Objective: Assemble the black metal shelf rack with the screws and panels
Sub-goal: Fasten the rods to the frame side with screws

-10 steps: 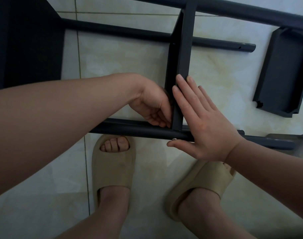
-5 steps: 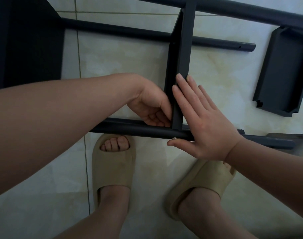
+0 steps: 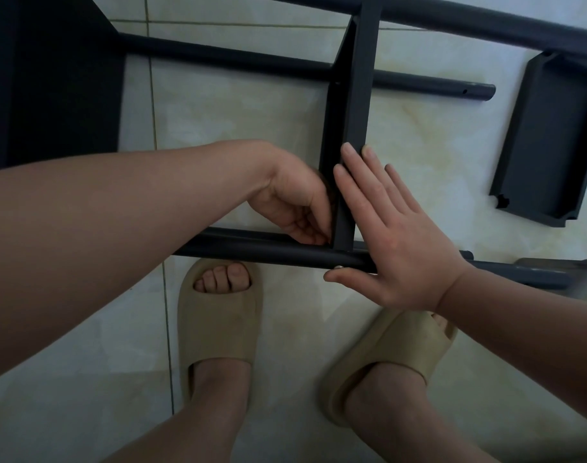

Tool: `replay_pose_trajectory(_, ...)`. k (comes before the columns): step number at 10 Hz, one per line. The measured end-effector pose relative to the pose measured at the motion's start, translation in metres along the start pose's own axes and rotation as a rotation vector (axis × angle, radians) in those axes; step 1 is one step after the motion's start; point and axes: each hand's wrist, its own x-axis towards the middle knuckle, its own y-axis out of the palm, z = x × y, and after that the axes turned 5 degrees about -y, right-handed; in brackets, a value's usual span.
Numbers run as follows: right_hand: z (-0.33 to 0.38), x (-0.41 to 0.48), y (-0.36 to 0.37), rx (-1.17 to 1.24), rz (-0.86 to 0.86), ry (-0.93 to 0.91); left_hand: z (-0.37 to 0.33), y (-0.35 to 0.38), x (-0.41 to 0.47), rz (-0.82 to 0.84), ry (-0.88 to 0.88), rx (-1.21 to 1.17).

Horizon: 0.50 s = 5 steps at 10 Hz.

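Shelf panel (image 3: 355, 105) on edge between rack tubes, mid-floor (image 3: 235, 121) | left hand (image 3: 292, 202) grip curled at panel–near tube (image 3: 252, 248) joint, contents hidden | right hand (image 3: 395, 242) flat, pressing panel's right face, thumb by screw (image 3: 338, 267) | risk: panel slips, holes misalign, screw cross-threads

place: looks like my home | floor (image 3: 419, 128): glossy cream tiles with thin grout lines; I'm standing on it in soft beige slippers (image 3: 218, 315) | flat-pack rack parts (image 3: 549, 135) laid straight on the tiles
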Motion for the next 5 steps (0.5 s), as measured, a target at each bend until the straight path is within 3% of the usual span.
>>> replay_pose_trajectory(5, 0.0002, 0.0008, 0.0003, -0.01, -0.003, -0.003, -0.0007, 0.0029, -0.0001, -0.044, 0.011, 0.045)
